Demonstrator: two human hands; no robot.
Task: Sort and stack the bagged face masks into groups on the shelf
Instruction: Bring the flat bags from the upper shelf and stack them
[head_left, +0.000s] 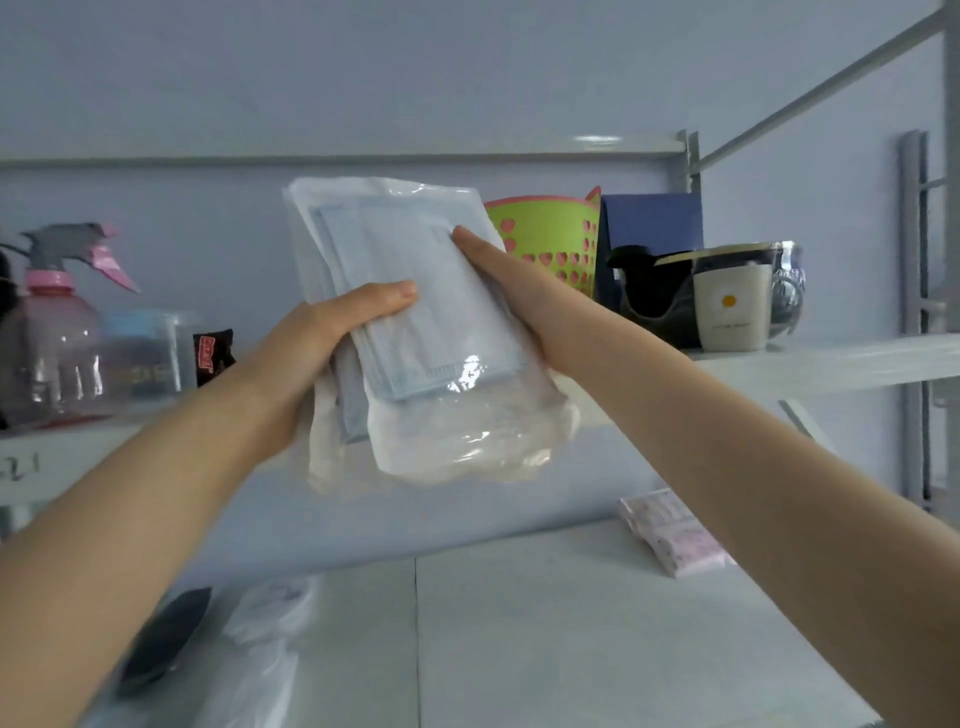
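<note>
Grey shelf (571, 597) — clear bags (457, 431) hold blue masks (415, 291).

My left hand (317, 338) and right hand (524, 296), each with its forearm (156, 467) bare as far as the view reaches; thumbnails (407, 292) short and seemingly unvarnished, though focus is soft.

Handwritten "21", preceded by a faint stroke, stands on the shelf edge (23, 470) at far left. Red lettering on the black packet (212, 353) and fine print beneath the daisy emblem on the cream cup (732, 312) are illegible.
</note>
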